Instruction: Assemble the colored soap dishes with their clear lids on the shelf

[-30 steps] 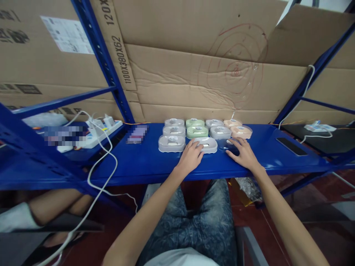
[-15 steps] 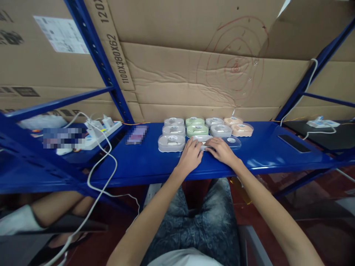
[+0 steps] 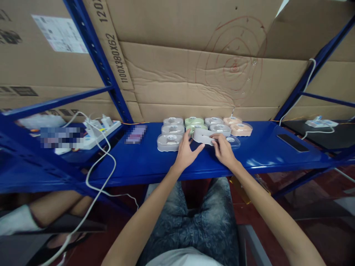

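Observation:
My right hand (image 3: 223, 150) grips the right end of a light grey case (image 3: 203, 136), which is tilted above the blue shelf. My left hand (image 3: 186, 152) is just left of that case, its thumb and fingers spread apart and holding nothing. Beside the left hand sits a grey case with a clear lid (image 3: 168, 142). Behind the hands, more lidded cases stand in rows: grey ones (image 3: 220, 129), green ones (image 3: 194, 121) and peach ones (image 3: 241, 129). A clear lid (image 3: 233, 142) lies right of the held case, partly behind my right hand.
The blue shelf (image 3: 133, 162) has a blurred phone-like item (image 3: 135, 134) on its left and a dark phone (image 3: 293, 142) on its right. Power strips (image 3: 102, 133) with white cables stand far left. Another person's arm (image 3: 55, 208) shows lower left. Cardboard (image 3: 172, 66) backs the shelf.
The grey case between my hands has been raised and tilted, with my right hand gripping its end. My left hand has come off it and opened.

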Motion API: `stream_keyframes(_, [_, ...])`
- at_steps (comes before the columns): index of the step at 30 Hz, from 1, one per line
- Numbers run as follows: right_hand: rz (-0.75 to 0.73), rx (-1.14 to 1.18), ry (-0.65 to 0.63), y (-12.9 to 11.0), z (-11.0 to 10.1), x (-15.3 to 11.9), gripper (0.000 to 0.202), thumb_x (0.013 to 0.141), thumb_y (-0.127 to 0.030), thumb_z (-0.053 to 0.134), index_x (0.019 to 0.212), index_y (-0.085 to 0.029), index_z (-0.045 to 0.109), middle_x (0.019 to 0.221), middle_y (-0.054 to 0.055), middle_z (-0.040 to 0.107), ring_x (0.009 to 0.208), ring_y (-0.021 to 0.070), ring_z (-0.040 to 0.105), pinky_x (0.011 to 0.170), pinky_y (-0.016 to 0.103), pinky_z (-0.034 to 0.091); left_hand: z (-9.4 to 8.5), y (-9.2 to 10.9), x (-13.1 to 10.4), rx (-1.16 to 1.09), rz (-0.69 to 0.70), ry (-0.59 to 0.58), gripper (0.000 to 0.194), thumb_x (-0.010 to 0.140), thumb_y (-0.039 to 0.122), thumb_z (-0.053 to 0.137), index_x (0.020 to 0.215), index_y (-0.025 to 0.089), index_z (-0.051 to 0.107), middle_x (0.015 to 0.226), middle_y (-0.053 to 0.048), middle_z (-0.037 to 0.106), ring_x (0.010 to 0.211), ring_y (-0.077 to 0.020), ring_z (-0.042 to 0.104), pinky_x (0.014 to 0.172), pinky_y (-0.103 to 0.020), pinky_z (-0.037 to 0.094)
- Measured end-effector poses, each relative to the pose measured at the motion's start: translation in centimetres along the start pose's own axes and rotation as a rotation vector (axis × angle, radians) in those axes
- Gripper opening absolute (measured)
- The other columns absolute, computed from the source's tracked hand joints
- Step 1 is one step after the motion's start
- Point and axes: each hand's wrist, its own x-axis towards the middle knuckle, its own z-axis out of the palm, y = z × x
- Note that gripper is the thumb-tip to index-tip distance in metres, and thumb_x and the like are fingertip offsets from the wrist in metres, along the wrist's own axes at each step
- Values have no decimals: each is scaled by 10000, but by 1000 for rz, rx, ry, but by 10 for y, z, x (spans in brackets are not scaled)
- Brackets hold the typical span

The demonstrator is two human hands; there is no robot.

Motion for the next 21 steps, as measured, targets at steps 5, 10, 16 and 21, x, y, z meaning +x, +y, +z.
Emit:
stream_keyframes(5, [3,30,49,-5,0,-3,278,1165,-426,326,1246,-276,545,1244,171,677,1208,345,663,1069,551,551,7,4,2,-212,-15,-116,1040,931,600,779,1729,312,177,1757,-156,380,1568,-322,504,1257,-511,499])
stream_keyframes(10, [-16,82,6,-9,1,-5,280,1164,-448,338,1238,-278,548,1269,172,684,1228,335,673,1090,539,551,9,6,6,-402,-68,-116,1078,870,681,804,1683,302,205,1708,-158,445,1499,-303,581,1257,-497,500])
stream_keyframes(16, [-21,158,1,-7,-3,-2,490,1148,-596,382,1416,-256,610,1478,158,649,1406,330,606,1206,529,482,5,5,8,-405,-83,-123,966,816,712,834,1545,225,429,1586,-174,599,1480,-335,597,1262,-534,485])
stream_keyframes(21, [67,322,-90,2,-3,2,614,1117,-702,409,1408,-266,729,1333,112,745,1244,322,699,1091,479,539,3,7,8,-591,-171,-94,820,698,562,986,1317,194,592,1412,-152,731,1372,-352,682,1226,-563,514])
